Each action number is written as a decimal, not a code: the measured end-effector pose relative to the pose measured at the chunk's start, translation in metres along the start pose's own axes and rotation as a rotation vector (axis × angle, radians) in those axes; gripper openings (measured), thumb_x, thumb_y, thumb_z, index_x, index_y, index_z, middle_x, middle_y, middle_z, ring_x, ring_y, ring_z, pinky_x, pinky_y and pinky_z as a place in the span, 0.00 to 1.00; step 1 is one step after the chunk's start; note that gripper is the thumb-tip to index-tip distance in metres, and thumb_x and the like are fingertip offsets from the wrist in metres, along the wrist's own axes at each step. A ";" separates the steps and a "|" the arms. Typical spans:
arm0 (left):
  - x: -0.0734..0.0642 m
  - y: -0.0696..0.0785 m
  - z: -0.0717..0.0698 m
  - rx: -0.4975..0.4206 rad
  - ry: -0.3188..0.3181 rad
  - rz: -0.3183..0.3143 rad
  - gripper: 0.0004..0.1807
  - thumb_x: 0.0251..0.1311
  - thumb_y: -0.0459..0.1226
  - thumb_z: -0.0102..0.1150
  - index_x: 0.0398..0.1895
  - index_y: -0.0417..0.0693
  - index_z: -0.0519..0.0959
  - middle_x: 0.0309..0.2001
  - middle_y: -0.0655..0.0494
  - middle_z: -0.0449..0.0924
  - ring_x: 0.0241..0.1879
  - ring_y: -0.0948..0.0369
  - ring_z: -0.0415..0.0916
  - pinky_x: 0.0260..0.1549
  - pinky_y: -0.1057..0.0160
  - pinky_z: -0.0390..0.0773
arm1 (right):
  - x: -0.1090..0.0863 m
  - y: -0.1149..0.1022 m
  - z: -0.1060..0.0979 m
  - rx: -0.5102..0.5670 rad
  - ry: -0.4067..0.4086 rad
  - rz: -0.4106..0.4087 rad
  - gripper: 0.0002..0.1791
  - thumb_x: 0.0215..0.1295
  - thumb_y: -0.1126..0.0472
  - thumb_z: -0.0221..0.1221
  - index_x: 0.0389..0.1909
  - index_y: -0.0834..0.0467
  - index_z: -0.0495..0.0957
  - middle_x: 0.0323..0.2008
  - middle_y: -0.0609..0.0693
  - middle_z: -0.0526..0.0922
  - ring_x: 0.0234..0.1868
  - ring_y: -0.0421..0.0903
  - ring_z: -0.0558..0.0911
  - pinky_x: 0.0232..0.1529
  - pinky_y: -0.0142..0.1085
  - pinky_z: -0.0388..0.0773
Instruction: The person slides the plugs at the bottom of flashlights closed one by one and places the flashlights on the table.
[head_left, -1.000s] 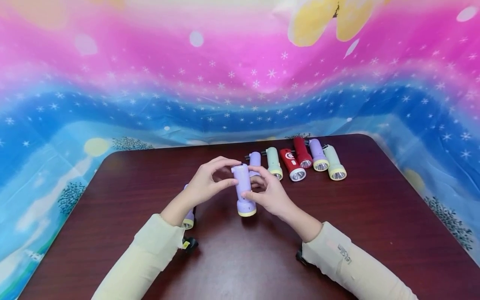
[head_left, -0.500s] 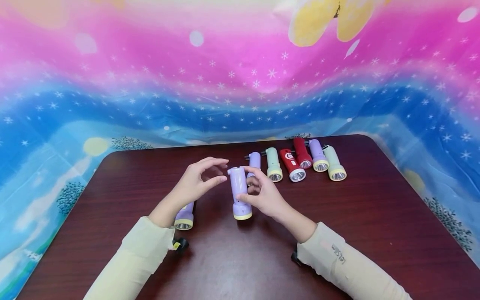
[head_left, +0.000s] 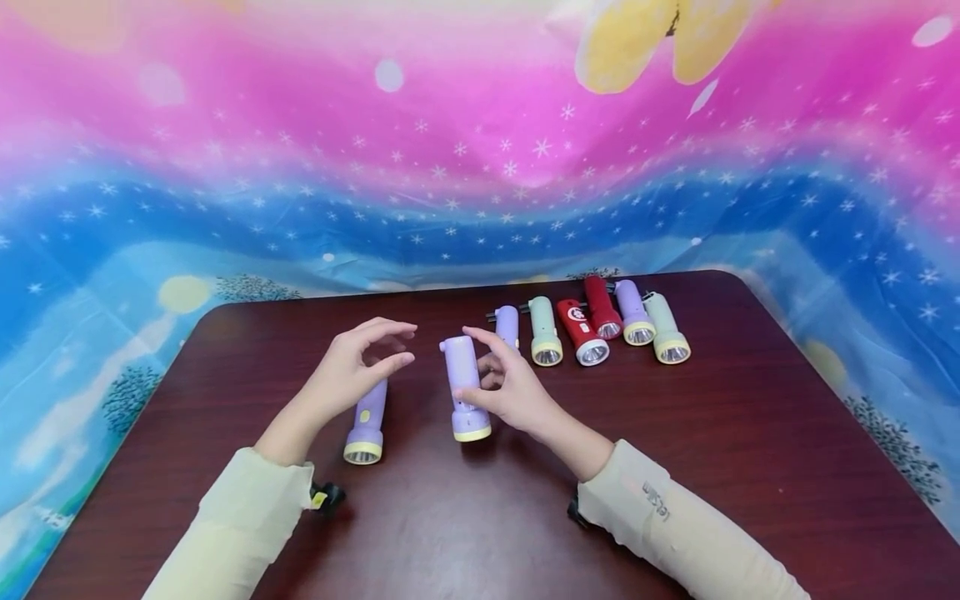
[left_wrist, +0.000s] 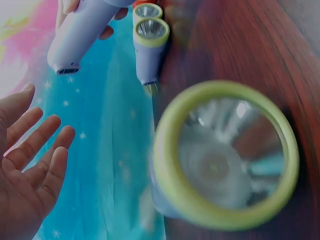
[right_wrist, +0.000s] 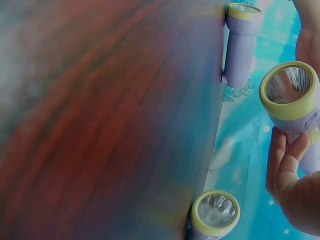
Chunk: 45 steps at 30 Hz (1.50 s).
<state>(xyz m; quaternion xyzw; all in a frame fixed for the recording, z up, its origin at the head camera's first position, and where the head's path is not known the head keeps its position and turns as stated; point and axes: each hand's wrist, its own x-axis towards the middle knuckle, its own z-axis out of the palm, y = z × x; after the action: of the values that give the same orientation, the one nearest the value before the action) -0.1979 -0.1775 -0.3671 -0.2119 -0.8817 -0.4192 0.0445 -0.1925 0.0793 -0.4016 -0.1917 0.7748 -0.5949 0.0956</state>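
Observation:
A lavender flashlight [head_left: 467, 383] with a pale yellow rim is pinched between the thumb and fingers of my right hand [head_left: 517, 387], lens end down, above the middle of the table. Its lens [right_wrist: 289, 85] shows in the right wrist view, and its other end [left_wrist: 82, 37] in the left wrist view. My left hand [head_left: 360, 362] is apart from it to the left, holding nothing, with fingers spread loosely. Just below that hand, a second lavender flashlight [head_left: 366, 429] with a yellow switch lies on the table; its top end is partly hidden by the hand.
Along the back right lie several flashlights: a lavender one [head_left: 507, 323] partly behind my right hand, a mint one [head_left: 543, 325], red ones [head_left: 577, 325], another lavender one [head_left: 632, 304] and a pale green one [head_left: 666, 325]. A printed cloth [head_left: 450, 208] hangs behind the dark table [head_left: 675, 442].
My left hand has let go of the held flashlight and drawn back left, uncovering the flashlight lying below it. My right hand has carried the held one slightly left.

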 end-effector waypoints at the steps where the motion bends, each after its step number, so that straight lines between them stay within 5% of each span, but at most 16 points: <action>1: -0.002 -0.002 -0.002 0.005 0.003 -0.006 0.21 0.63 0.39 0.66 0.60 0.53 0.79 0.55 0.53 0.81 0.49 0.58 0.81 0.40 0.66 0.83 | 0.001 0.000 0.001 -0.001 -0.003 -0.002 0.46 0.57 0.68 0.69 0.74 0.45 0.59 0.45 0.62 0.82 0.35 0.47 0.84 0.43 0.41 0.84; 13: -0.020 -0.031 -0.017 0.095 0.032 -0.039 0.21 0.61 0.36 0.67 0.58 0.48 0.80 0.54 0.50 0.82 0.48 0.53 0.82 0.39 0.65 0.83 | 0.010 -0.001 0.016 -0.041 -0.044 0.019 0.45 0.55 0.66 0.71 0.73 0.52 0.60 0.38 0.62 0.83 0.27 0.44 0.81 0.35 0.36 0.82; 27: -0.034 -0.050 -0.018 0.165 -0.140 -0.099 0.30 0.60 0.38 0.68 0.66 0.43 0.73 0.63 0.42 0.75 0.60 0.41 0.75 0.55 0.39 0.77 | 0.021 -0.006 0.032 -0.099 -0.106 0.004 0.44 0.54 0.66 0.72 0.72 0.53 0.63 0.33 0.59 0.79 0.24 0.44 0.80 0.30 0.34 0.82; 35: -0.038 -0.051 -0.018 0.189 -0.200 -0.126 0.33 0.59 0.41 0.69 0.67 0.42 0.71 0.65 0.40 0.72 0.63 0.41 0.72 0.59 0.37 0.73 | 0.028 -0.008 0.041 -0.164 -0.130 0.112 0.44 0.53 0.59 0.74 0.70 0.49 0.63 0.33 0.54 0.77 0.29 0.45 0.78 0.21 0.38 0.79; 45: -0.039 -0.057 -0.015 0.214 -0.238 -0.125 0.34 0.58 0.42 0.70 0.67 0.42 0.72 0.65 0.40 0.73 0.63 0.41 0.72 0.59 0.38 0.74 | 0.038 -0.003 0.049 -0.238 -0.109 0.126 0.42 0.51 0.56 0.75 0.67 0.51 0.66 0.30 0.53 0.77 0.29 0.42 0.76 0.26 0.34 0.77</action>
<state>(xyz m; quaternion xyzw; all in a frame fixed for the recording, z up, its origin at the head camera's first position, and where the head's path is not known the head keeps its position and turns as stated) -0.1871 -0.2334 -0.4086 -0.1991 -0.9317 -0.2969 -0.0641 -0.2075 0.0197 -0.4088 -0.1846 0.8441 -0.4801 0.1514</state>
